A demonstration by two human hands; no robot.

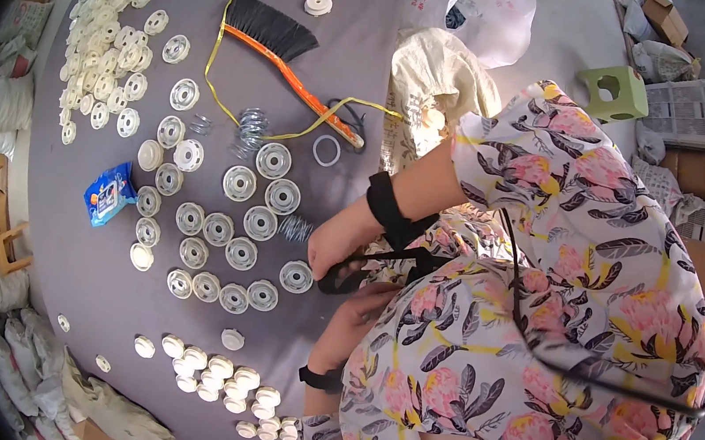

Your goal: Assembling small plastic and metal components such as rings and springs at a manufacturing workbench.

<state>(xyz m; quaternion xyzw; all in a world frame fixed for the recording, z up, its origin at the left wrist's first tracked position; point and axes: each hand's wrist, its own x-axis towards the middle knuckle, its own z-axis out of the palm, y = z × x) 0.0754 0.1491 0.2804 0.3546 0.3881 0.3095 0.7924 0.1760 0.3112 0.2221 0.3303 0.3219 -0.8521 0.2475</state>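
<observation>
My right hand (340,234), the upper one in the picture with a black wristband, is closed at the table edge around part of a black strap (343,278). Below it, my left hand (354,316) lies close to the strap and my clothing; its fingertips are mostly hidden. Beside my right hand sit a round white plastic wheel-like part (296,276) and a loose metal spring (295,229). Several more such round parts (242,253) lie in loose rows on the grey table (279,371).
An orange-handled black brush (273,45), yellow strapping (213,59), a coil of springs (250,131), a white ring (326,151) and a blue packet (111,195) lie on the table. Piled white parts (107,54) cover its far side. A woven sack (429,79) stands by its edge.
</observation>
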